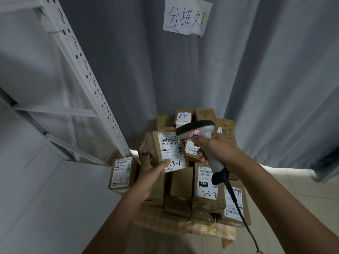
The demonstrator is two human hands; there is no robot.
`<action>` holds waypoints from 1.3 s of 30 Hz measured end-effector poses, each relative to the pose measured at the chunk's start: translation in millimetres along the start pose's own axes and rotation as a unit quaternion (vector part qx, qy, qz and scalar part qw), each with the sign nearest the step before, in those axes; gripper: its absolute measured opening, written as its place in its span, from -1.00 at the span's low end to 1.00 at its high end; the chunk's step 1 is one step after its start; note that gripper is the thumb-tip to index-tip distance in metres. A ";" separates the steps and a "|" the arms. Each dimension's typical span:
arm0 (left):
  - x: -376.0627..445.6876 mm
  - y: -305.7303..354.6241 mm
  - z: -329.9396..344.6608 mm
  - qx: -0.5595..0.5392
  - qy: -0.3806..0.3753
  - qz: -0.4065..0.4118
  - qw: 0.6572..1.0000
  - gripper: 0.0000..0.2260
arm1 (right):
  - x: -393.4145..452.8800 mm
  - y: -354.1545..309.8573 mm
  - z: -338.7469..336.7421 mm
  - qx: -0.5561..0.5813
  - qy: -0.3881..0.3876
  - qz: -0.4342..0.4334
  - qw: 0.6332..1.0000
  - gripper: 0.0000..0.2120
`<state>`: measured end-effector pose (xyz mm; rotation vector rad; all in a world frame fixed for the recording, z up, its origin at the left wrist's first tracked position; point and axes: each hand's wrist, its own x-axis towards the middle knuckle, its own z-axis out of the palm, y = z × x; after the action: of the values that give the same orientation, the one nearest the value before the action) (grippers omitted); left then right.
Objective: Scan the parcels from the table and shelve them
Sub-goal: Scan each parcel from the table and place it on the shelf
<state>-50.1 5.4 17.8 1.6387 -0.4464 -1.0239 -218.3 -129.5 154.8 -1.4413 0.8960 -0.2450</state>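
My left hand (152, 173) holds a small parcel (165, 149) up above the pile, fingers curled under its lower edge and thumb lying across the white label (169, 148); my right hand (211, 147) is wrapped tight round the handle of the scanner (197, 130), whose head points left toward that label, close beside it; the black cable (238, 206) trails down to the right. The step in hand, I judge, is reading the barcode; to do it well I should tilt the parcel so the label squarely faces the scanner head, keep my thumb off the printed bars (it covers part of the handwritten "3-11" only), and hold both hands steady while I squeeze the trigger. The other parcels (207, 186) lie stacked on the table (165, 222) under a yellow checked cloth, several with handwritten codes; the white shelf frame (82, 70) stands to the left, where, I judge, this parcel goes next.
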 end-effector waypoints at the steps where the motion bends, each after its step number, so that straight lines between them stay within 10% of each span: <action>1: 0.3 -0.2 0.3 -0.001 0.000 -0.002 1.000 -0.08 | -0.9 -0.8 0.0 -0.001 -0.001 -0.001 1.000 -0.80; 19: -0.8 1.5 2.3 -0.005 -0.011 -0.015 1.000 0.06 | -4.7 -3.7 1.1 0.003 -0.014 0.003 1.000 -0.80; 31: -64.6 -8.9 -105.8 -0.245 0.183 0.135 0.943 -0.64 | 17.6 -11.1 77.2 -0.079 -0.076 -0.035 0.993 -0.77; 39: -107.1 -70.7 -173.8 -0.278 0.290 0.029 0.915 -0.75 | 42.4 29.4 174.7 -0.187 -0.163 -0.005 0.969 -0.78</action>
<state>15.1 210.6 -0.6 1.3080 0.1879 -0.5039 -86.5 -21.4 90.8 -1.7724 0.6869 0.1630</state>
